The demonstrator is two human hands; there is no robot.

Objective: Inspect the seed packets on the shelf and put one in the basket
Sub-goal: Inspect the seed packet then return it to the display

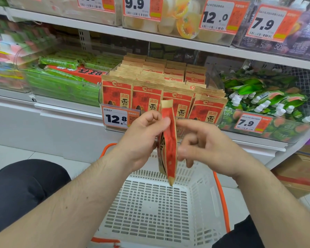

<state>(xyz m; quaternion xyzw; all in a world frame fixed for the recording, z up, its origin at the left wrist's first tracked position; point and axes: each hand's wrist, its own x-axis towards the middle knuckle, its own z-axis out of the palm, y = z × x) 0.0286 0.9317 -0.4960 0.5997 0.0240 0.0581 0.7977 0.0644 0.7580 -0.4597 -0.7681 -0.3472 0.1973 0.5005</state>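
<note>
I hold one red and tan seed packet (169, 140) edge-on, upright, above the white basket (200, 194). My left hand (141, 138) pinches the packet's upper part between thumb and fingers. My right hand (204, 145) is just right of the packet with fingers spread and loosely bent, fingertips near or touching its side. Rows of the same seed packets (161, 86) stand in a clear bin on the shelf behind, above a 12.8 price tag (118, 118).
The basket has orange handles (222, 199) and sits on the floor between my knees. Green snack packs (61, 76) fill the bin at left, green pouches with white caps (265, 99) the bin at right. A cardboard box (301, 174) stands at lower right.
</note>
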